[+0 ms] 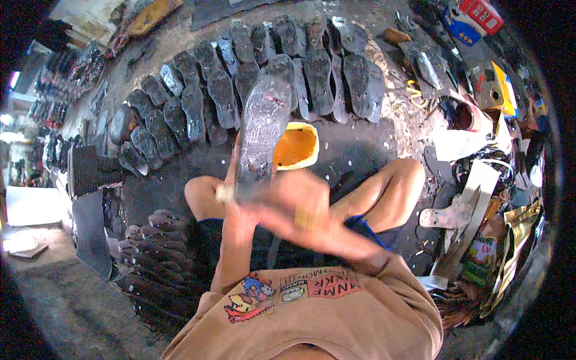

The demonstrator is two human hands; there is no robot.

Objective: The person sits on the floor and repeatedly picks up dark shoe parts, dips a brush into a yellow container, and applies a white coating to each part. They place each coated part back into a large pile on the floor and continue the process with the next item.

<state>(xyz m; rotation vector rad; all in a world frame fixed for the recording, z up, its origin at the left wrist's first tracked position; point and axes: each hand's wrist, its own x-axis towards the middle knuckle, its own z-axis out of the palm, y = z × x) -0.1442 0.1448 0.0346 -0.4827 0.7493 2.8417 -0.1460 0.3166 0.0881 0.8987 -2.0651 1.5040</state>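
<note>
My left hand (233, 174) is closed around the edge of a long black shoe sole (264, 129), which it holds up in front of me with the toe end pointing away. The sole's upper face looks wet and streaked. Over its near end my right hand (309, 195) is smeared by motion. A yellowish patch shows at that hand, too blurred to name, and its fingers cannot be made out. Just behind and to the right of the sole stands a cut-open pale yellow container (297, 146) with an orange-yellow inside, partly hidden by the sole and my right hand.
Several rows of black soles (219, 90) lie in an arc on the floor ahead. A pile of dark soles (159, 246) is at my left. Yellow-handled scissors (415, 93), a white strip (471, 210) and a yellow box (503, 90) lie among clutter on the right.
</note>
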